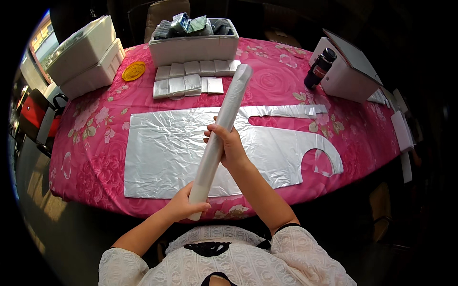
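A long roll of translucent plastic film (224, 119) slants across the middle, its upper end pointing away to the right. My left hand (185, 204) is closed round its lower end. Higher up, near the roll's middle, my right hand (228, 143) grips it too. Beneath the roll, spread flat on the table, lies a silvery plastic apron (164, 148) with creases over its surface. Its strap and curved cut-outs reach to the right. The roll and my right arm hide part of the apron's middle.
Several folded white packets (185, 86) lie in rows before a white foam box (195, 50) full of packages. Stacked foam boxes (88, 57) and a yellow plate (133, 71) stand left. A dark bottle (320, 69) is beside a white box (350, 78) at right. Pink floral cloth (95, 167) covers the table.
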Available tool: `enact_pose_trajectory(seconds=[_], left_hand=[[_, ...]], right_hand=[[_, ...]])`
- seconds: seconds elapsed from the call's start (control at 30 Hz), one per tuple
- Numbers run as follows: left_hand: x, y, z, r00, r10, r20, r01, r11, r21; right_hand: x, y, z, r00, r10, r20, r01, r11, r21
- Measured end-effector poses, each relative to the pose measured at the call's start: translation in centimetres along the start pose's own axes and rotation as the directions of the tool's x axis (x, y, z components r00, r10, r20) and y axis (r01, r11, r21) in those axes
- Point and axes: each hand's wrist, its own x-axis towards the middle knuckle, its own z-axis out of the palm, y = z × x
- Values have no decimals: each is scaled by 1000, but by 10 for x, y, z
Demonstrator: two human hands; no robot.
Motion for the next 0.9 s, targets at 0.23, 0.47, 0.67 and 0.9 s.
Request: enact_pose_trajectory(seconds=[0.23,0.47,0.67,0.9], left_hand=[[-2,27,17,955,-44,294,138,942,-307],[-12,12,30,992,-69,106,79,992,-94],[10,25,26,994,-74,-78,48,955,-292],[11,22,29,987,-31,-159,46,995,88]], right_hand=[[-10,-21,-25,996,-37,78,14,961,276],[-30,-17,-14,998,-46,-44,50,994,93],[-24,-10,-11,996,-80,-38,80,997,10],[-25,3,-14,996,-61,-69,63,998,28]])
